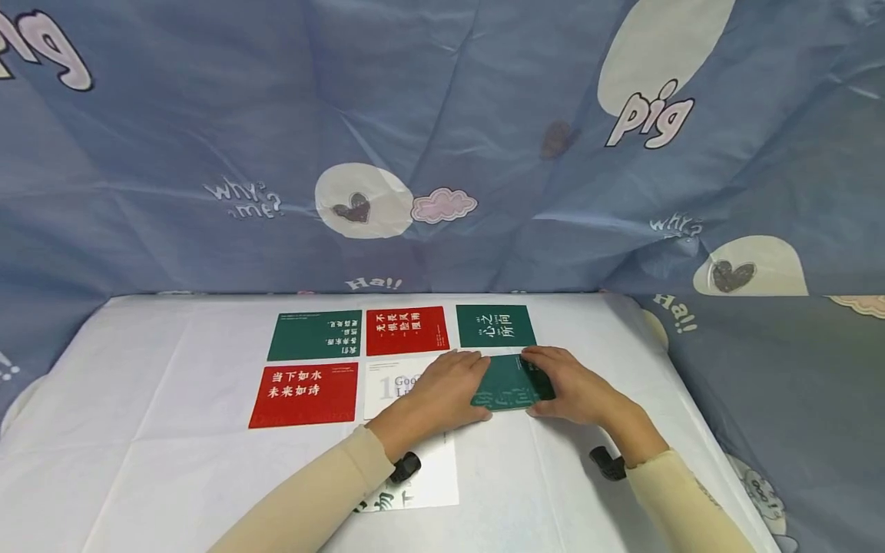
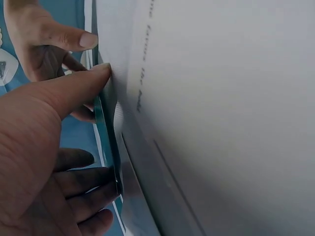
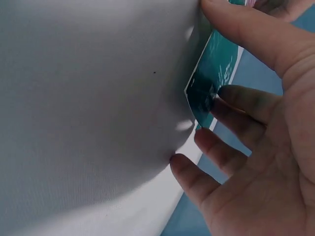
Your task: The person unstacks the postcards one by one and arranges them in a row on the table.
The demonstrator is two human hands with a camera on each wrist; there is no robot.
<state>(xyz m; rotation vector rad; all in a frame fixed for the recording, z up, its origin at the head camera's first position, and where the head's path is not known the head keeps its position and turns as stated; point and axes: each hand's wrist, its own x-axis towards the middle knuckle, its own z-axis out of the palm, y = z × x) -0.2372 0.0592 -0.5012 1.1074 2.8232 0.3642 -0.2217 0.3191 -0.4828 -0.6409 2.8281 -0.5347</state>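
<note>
In the head view, both hands hold a dark green card (image 1: 507, 381) with pale lettering, low over or on the white table; I cannot tell whether it is lifted. The left hand (image 1: 442, 393) has its thumb at the card's near left corner and fingers by the far left edge. On the opposite side, the right hand (image 1: 579, 389) spans the card the same way. The right wrist view shows the green card (image 3: 216, 61) between thumb and fingertips, one corner beside the fingers. From the left wrist, the green card (image 2: 102, 128) appears edge-on.
Beyond the held card lies another green card (image 1: 495, 326). Leftward are a red card (image 1: 406, 330), a green card (image 1: 304, 335) and a lower red card (image 1: 303, 394). The left hand partly covers a white card (image 1: 387, 382); another white card (image 1: 432, 480) lies nearer. A blue printed cloth (image 1: 442, 261) hangs behind.
</note>
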